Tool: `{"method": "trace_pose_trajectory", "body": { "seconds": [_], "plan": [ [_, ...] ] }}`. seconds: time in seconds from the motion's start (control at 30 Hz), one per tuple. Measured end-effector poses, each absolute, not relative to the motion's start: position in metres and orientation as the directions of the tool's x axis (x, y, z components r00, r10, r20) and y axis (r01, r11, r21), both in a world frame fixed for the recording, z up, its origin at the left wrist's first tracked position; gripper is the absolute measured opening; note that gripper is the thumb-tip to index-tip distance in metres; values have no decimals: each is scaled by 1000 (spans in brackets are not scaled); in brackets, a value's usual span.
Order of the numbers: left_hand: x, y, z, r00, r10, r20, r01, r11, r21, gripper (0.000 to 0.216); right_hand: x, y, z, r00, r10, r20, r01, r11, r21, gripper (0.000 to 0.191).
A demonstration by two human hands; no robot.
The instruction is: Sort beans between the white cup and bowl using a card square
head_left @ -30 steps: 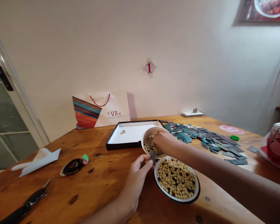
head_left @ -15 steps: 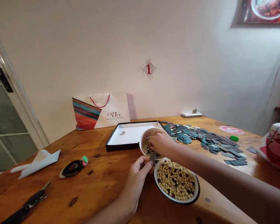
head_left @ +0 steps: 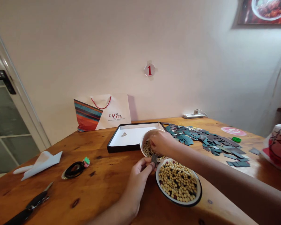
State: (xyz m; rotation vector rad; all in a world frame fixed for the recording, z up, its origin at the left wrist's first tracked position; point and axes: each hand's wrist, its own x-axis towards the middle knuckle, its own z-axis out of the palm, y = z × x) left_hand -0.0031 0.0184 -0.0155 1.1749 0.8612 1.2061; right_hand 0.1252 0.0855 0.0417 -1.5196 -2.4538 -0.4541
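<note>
My left hand (head_left: pixel 140 173) pinches a small dark flat piece (head_left: pixel 154 158) between thumb and fingers, at the near rim of a white bowl (head_left: pixel 143 145). Inside that bowl are small pale beads (head_left: pixel 150 152). My right hand (head_left: pixel 158 141) reaches into it from the right, its fingers curled together; what they hold, if anything, is hidden. Just in front stands a dark-rimmed white bowl (head_left: pixel 199 195) full of round beads (head_left: pixel 178 181), mostly tan with some black and dark red ones. My right forearm passes over its far edge.
Behind the bowls lies a shallow black-edged box (head_left: pixel 112 144). A heap of dark green and grey flat pieces (head_left: pixel 201 137) spreads to the right, near a green lid (head_left: pixel 236 139). On the left are a tool with black handles (head_left: pixel 30 206), a black coil (head_left: pixel 73 169) and white paper (head_left: pixel 41 164).
The whole view has shifted slightly. My left hand still holds the dark piece at the bowl's rim, and my right hand stays in the bowl with only a small movement.
</note>
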Motion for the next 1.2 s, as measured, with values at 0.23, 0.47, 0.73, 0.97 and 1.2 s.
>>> {"method": "trace_pose_trajectory", "body": {
  "seconds": [0.23, 0.47, 0.73, 0.97, 1.2],
  "plan": [
    [-4, 21, -14, 231, 971, 53, -255, 8, 967, 19, 158, 47, 40, -361, 823, 438, 608, 564, -559, 12],
    [-4, 18, -13, 240, 970, 47, -235, 11, 972, 27, 165, 14, 34, -277, 854, 439, 384, 518, -765, 3],
    [-4, 18, -13, 244, 965, 100, -150, -65, 987, 21, 161, 13, 22, -289, 765, 575, 462, 638, -616, 5],
    [-5, 12, -10, 283, 946, 156, -104, -132, 986, 26, 152, 0, 12, -315, 642, 699, 583, 712, -392, 7],
    [-3, 9, -13, 329, 923, 199, -37, -198, 979, 31, 160, 6, 12, -372, 548, 749, 649, 731, -212, 15]
  ]
}}
